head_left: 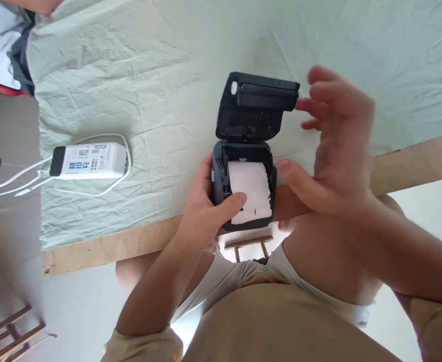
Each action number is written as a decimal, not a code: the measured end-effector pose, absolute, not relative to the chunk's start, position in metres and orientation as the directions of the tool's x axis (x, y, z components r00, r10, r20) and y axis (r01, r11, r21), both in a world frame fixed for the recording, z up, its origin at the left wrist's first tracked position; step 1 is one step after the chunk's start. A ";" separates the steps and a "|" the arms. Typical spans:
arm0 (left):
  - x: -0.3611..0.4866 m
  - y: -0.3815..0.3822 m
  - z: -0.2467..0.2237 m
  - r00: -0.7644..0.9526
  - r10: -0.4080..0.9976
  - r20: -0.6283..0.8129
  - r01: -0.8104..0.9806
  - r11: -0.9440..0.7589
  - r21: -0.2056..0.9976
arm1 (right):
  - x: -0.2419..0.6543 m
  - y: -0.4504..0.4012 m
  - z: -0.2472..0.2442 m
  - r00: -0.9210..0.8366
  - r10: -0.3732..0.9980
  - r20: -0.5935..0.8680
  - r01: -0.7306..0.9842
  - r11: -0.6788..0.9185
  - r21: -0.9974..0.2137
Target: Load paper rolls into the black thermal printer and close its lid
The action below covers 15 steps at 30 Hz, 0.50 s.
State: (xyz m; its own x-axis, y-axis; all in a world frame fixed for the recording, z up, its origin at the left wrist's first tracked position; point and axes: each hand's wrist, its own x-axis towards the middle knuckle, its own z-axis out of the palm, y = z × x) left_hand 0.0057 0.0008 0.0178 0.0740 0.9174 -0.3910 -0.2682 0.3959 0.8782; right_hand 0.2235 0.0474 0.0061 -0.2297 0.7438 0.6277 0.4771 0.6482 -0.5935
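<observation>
A small black label printer (218,173) is held over the table's front edge, its lid (256,105) swung up and away from me. Inside sits a white paper roll (249,186) with a ragged right edge. My left hand (211,201) grips the printer's left side, thumb resting on the paper. My right hand (334,136) is to the right of the printer, fingers spread and curved, a little blurred. One fingertip is close to the lid's right corner, and the thumb is near the printer's right side. Whether either touches cannot be made out.
A pale green cloth (160,90) covers the table, with a bare wooden edge (104,246) along the front. To the left lies a white power strip (93,161) with white cables. Wooden stool legs (13,332) stand at lower left. Part of another person (2,45) shows at upper left.
</observation>
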 end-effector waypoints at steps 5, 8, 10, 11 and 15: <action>0.004 0.000 0.018 0.060 0.920 -0.386 -0.239 0.389 0.890 | 0.229 0.057 -0.006 -0.243 0.739 0.629 0.315 0.673 -0.669; 0.003 -0.001 0.018 0.089 0.911 -0.403 -0.236 0.412 0.880 | 0.231 0.054 -0.003 -0.330 0.757 0.563 0.366 0.653 -0.663; 0.003 -0.001 0.016 0.091 0.922 -0.376 -0.262 0.386 0.884 | 0.231 0.052 0.002 -0.429 0.789 0.440 0.408 0.604 -0.685; 0.003 -0.001 0.015 0.089 0.930 -0.357 -0.282 0.367 0.886 | 0.231 0.052 0.004 -0.468 0.801 0.373 0.414 0.572 -0.708; 0.006 -0.001 0.011 0.099 0.940 -0.325 -0.347 0.339 0.874 | 0.232 0.055 0.004 -0.543 0.809 0.225 0.386 0.478 -0.789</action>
